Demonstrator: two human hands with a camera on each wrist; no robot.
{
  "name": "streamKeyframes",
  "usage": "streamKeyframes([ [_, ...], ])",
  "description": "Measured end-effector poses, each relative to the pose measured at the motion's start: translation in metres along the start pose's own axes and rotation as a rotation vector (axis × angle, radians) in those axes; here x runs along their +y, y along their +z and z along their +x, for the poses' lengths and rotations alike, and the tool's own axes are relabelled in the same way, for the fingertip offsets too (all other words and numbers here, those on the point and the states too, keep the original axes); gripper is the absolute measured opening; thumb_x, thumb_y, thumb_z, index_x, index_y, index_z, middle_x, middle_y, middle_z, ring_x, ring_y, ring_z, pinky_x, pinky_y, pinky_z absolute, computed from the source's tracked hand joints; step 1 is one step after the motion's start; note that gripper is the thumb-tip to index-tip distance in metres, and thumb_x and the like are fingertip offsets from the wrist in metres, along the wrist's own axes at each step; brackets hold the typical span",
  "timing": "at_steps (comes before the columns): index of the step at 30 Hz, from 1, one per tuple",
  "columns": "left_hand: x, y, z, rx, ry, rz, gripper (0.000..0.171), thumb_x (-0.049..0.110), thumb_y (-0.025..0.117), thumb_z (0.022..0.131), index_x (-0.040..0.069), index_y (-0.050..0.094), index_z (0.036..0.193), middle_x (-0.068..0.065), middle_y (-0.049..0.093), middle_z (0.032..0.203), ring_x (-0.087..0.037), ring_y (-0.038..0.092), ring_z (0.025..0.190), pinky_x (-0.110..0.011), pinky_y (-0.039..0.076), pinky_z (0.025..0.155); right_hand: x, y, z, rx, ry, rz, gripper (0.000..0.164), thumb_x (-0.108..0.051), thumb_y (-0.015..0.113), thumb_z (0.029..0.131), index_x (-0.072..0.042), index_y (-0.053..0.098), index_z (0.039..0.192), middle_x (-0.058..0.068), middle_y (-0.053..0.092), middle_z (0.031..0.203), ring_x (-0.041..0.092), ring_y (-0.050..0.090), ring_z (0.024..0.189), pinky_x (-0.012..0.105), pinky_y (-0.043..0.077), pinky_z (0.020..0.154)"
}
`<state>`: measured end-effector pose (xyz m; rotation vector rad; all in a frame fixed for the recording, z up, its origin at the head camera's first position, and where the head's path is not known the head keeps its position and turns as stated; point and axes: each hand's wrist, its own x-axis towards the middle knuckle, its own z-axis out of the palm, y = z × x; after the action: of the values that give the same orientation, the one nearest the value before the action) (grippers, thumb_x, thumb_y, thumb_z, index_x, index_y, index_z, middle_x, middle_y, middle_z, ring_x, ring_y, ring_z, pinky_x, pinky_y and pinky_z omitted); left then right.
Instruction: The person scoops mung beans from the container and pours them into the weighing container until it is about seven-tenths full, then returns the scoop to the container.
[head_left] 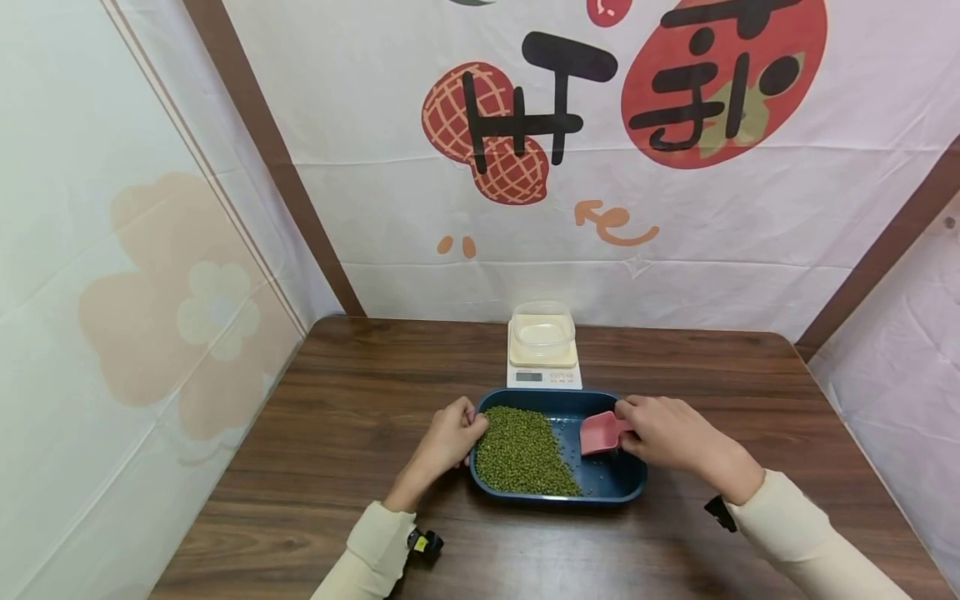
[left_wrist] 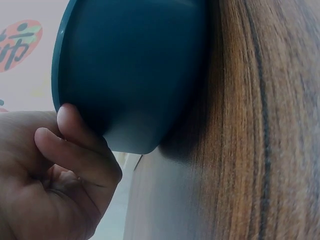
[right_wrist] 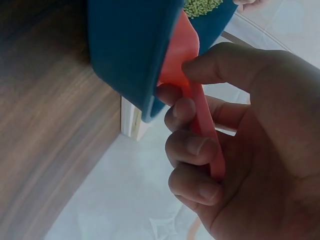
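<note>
A dark blue rectangular tray [head_left: 558,498] lies on the table, with green mung beans [head_left: 521,454] heaped over its left part and a few scattered to the right. My left hand [head_left: 450,435] grips the tray's left rim, its curled fingers [left_wrist: 80,150] against the outer wall. In the tray's right half is a pink scoop [head_left: 600,433], its bowl holding no visible beans. My right hand [head_left: 667,429] holds the scoop by its handle [right_wrist: 205,120], fingers wrapped around it and thumb along the top near the bowl.
Behind the tray stands a white kitchen scale [head_left: 543,377] with a clear plastic container [head_left: 543,329] on its cream platform. The brown wooden table [head_left: 360,467] ends at a printed cloth backdrop [head_left: 397,200]. Cloth also hangs along the left side.
</note>
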<state>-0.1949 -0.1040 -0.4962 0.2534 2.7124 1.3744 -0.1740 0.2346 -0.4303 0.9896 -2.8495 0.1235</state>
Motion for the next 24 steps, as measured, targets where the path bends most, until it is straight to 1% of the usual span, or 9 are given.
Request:
streamKeyframes([
  [4,-0.001,0.001,0.001,0.0,0.0,0.01,0.018,0.021,0.051,0.095,0.009,0.048,0.083,0.001,0.048,0.048,-0.029,0.059,0.042,-0.025,0.042,0.031,0.001,0.006,0.003,-0.005,-0.005,0.016,0.014,-0.018,0.066,0.08,-0.018,0.053,0.076,-0.008,0.041,0.068,0.008,0.038,0.052,0.025,0.032,0.044],
  [11,-0.002,0.001,0.001,0.001,-0.004,0.013,0.021,0.022,0.052,0.095,0.009,0.048,0.08,0.001,0.047,0.046,-0.023,0.057,0.038,-0.023,0.04,0.031,-0.001,0.017,0.01,-0.01,-0.03,0.065,0.012,-0.02,0.065,0.083,-0.019,0.054,0.078,-0.008,0.043,0.069,0.009,0.039,0.053,0.025,0.031,0.045],
  [17,0.0,0.001,0.0,-0.007,0.0,0.01,0.025,0.022,0.053,0.097,0.009,0.046,0.077,0.002,0.044,0.045,-0.013,0.048,0.033,-0.021,0.034,0.03,-0.005,0.021,0.017,-0.009,-0.047,0.088,0.013,-0.02,0.065,0.083,-0.02,0.053,0.078,-0.008,0.044,0.071,0.009,0.04,0.054,0.025,0.032,0.045],
  [19,0.0,0.001,-0.001,-0.007,0.003,0.013,0.025,0.022,0.053,0.097,0.009,0.046,0.077,0.002,0.044,0.045,-0.011,0.045,0.032,-0.02,0.032,0.03,-0.006,0.022,0.019,-0.004,-0.058,0.09,0.014,-0.019,0.064,0.083,-0.02,0.052,0.078,-0.008,0.043,0.07,0.009,0.04,0.053,0.025,0.031,0.045],
  [24,-0.001,0.001,0.0,-0.008,0.007,0.022,0.026,0.022,0.053,0.097,0.009,0.045,0.076,0.002,0.043,0.045,-0.011,0.043,0.032,-0.02,0.031,0.03,-0.009,0.023,0.025,0.002,-0.089,0.103,0.014,-0.017,0.064,0.084,-0.019,0.052,0.077,-0.008,0.042,0.068,0.009,0.04,0.053,0.024,0.032,0.045],
])
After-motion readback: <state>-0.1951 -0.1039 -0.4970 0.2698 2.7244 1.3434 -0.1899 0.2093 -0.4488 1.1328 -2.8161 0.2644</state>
